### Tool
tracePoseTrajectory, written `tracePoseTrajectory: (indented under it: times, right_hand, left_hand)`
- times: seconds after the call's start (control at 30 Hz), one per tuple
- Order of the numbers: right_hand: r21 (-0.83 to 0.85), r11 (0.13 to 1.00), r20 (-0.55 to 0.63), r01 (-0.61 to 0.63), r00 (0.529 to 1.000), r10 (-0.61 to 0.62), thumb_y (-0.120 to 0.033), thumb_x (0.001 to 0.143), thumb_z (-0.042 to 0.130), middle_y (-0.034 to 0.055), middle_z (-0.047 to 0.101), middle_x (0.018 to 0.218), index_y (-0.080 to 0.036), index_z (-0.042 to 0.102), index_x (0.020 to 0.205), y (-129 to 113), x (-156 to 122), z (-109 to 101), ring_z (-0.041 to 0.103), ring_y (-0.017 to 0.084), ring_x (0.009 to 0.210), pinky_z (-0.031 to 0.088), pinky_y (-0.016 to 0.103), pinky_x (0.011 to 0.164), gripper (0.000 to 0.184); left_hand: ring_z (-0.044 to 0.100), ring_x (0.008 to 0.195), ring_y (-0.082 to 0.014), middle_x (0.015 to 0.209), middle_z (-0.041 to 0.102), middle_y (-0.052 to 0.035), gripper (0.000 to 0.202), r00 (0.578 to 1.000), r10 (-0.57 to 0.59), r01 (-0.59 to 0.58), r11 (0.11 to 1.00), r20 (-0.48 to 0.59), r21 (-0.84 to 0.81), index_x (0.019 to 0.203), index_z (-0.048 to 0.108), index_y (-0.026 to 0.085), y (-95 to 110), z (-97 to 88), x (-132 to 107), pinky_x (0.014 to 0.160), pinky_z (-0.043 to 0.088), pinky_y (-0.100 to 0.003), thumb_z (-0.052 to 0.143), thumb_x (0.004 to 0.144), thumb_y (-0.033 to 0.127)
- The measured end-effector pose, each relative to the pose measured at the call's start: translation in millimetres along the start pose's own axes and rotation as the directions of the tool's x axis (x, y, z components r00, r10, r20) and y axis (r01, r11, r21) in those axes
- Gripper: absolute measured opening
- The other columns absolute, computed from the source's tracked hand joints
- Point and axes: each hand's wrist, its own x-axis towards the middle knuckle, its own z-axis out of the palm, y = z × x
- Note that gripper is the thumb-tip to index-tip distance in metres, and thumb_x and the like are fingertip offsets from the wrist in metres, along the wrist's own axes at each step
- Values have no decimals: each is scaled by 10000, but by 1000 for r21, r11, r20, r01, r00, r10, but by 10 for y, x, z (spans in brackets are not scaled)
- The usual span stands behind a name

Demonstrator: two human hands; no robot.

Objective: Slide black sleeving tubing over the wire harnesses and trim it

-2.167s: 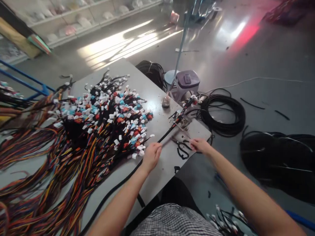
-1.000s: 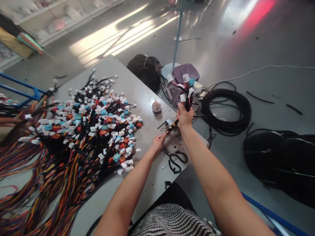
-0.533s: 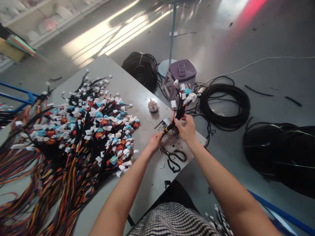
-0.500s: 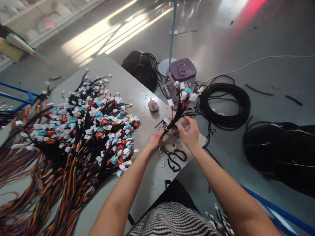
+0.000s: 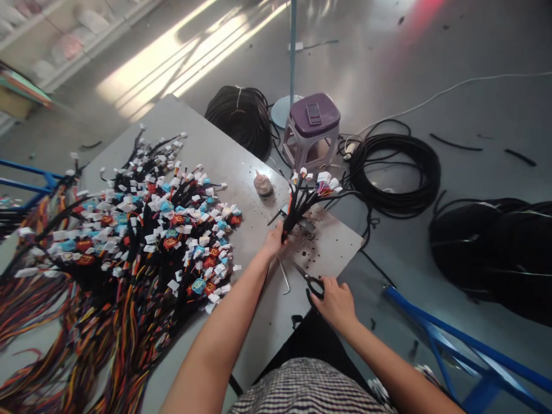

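Our left hand has its grip clamped low on the harness, so the bundle runs from the fist up and away to the right, with its plugs fanned out above the table's far edge. Our right hand sits nearer us at the table's corner. Its fingers are on the loops of the scissors, whose blades point toward the left fist, but we cannot tell whether that grip has closed. A hex key lies between the hands. A pile of harnesses covers the table's left. Coils and a stool stand on the floor beyond.
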Motion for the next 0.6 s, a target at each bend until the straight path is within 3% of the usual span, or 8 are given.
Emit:
tracePoseTrajectory:
  times: [0.07, 0.1, 0.17, 0.23, 0.3, 0.47, 0.53, 0.6]
  right_hand:
    - [157, 985, 192, -69, 981, 38, -558, 854, 573, 105, 653, 850, -148, 630, 903, -40, 76, -123, 613, 263, 806, 402, 383, 825, 416]
    - [299, 948, 319, -112, 948, 12, -650, 844, 525, 78, 627, 760, -160, 609, 842, -57, 134, -183, 604, 243, 746, 417, 365, 778, 497]
    - [596, 764, 521, -247, 843, -134, -814, 785, 435, 28, 555, 638, -170, 562, 806, -90, 273, -286, 560, 188, 611, 422, 308, 652, 656]
    - [758, 540, 568, -366, 778, -270, -909, 689, 441, -2, 521, 604, -163, 542, 842, -128, 419, -357, 513, 139, 519, 402, 261, 558, 769]
    - [807, 437, 549, -397, 777, -309, -934, 615, 506, -8, 525, 602, -147, 538, 846, -183, 564, -405, 504, 111, 483, 392, 233, 519, 821]
    - [789, 458, 578, -409, 747, -329, -896, 654, 546, 18, 546, 582, -127, 560, 783, -373, 906, -536, 537, 109, 457, 423, 214, 471, 780]
    - [752, 504, 614, -425, 730, -300, -849, 684, 579, 28, 550, 557, -130, 566, 747, -431, 996, -599, 543, 126, 448, 432, 224, 445, 722]
    - [709, 568, 624, -417, 747, -230, -771, 685, 658, 24, 530, 508, -142, 559, 686, -451, 1034, -639, 516, 130, 421, 412, 229, 409, 637]
  left_hand:
    - [372, 428, -112, 447, 399, -8, 813, 1000, -15, 15, 1000, -23, 3, 563, 571, 166, 29, 23, 24, 468, 267, -276, 257, 769, 887]
    - [370, 425, -108, 445, 394, -9, 802, 999, -19, 19, 1000, -39, -3, 538, 548, 172, 21, 24, 16, 465, 265, -275, 272, 764, 890]
    - [335, 401, -92, 432, 368, 2, 782, 997, -48, 46, 998, -58, -43, 514, 506, 183, -37, 0, -34, 445, 241, -271, 296, 744, 901]
    - [266, 368, -72, 409, 313, 28, 779, 995, -98, 94, 988, -22, -126, 516, 475, 191, -115, -46, -108, 417, 197, -259, 299, 713, 924]
    - [204, 348, -58, 389, 248, 56, 784, 993, -114, 120, 968, 40, -221, 530, 460, 192, -172, -91, -170, 395, 160, -243, 300, 684, 943]
    - [147, 325, -44, 366, 179, 91, 751, 981, -65, 134, 908, 184, -398, 559, 460, 181, -188, -119, -184, 365, 115, -211, 344, 730, 903]
    - [132, 321, -40, 357, 174, 94, 742, 973, -76, 164, 893, 218, -419, 542, 439, 181, -184, -106, -164, 362, 102, -208, 356, 740, 891]
    - [129, 318, -37, 350, 176, 95, 746, 973, -97, 179, 892, 210, -415, 534, 433, 180, -180, -100, -165, 364, 101, -208, 358, 734, 895]
